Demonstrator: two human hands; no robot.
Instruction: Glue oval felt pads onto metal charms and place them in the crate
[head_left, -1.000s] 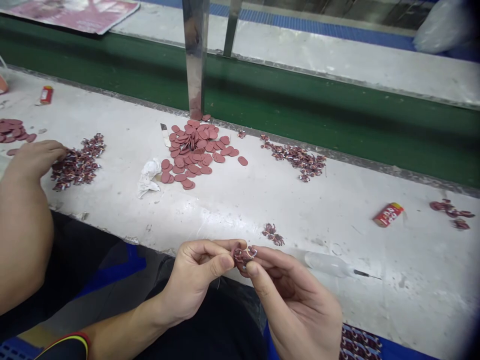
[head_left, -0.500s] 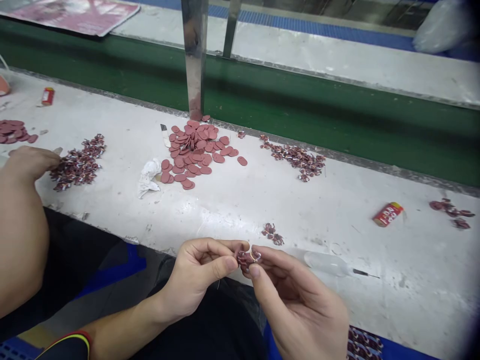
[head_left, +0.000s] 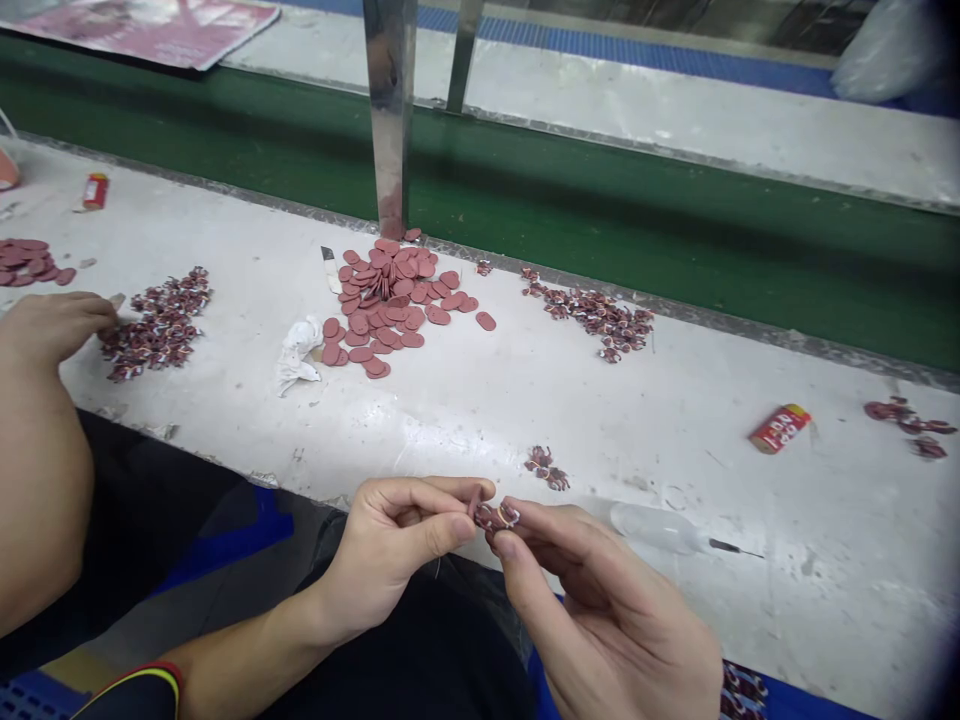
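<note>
On the tabletop [head_left: 675, 430], a red cylinder [head_left: 780, 428] is illegibly lettered. A brown piece [head_left: 496, 516] is clamped in the grip of left hand [head_left: 390, 550] and right hand [head_left: 619, 605].

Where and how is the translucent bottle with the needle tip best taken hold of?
Probably around the wide body of the bottle, with the right hand coming from above: it lies on its side, its thin needle pointing right, so gripping there should keep the hand clear of the point.

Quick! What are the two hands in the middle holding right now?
Left hand: closed, pinching a small brown piece.
Right hand: closed, pinching the same piece.
</note>
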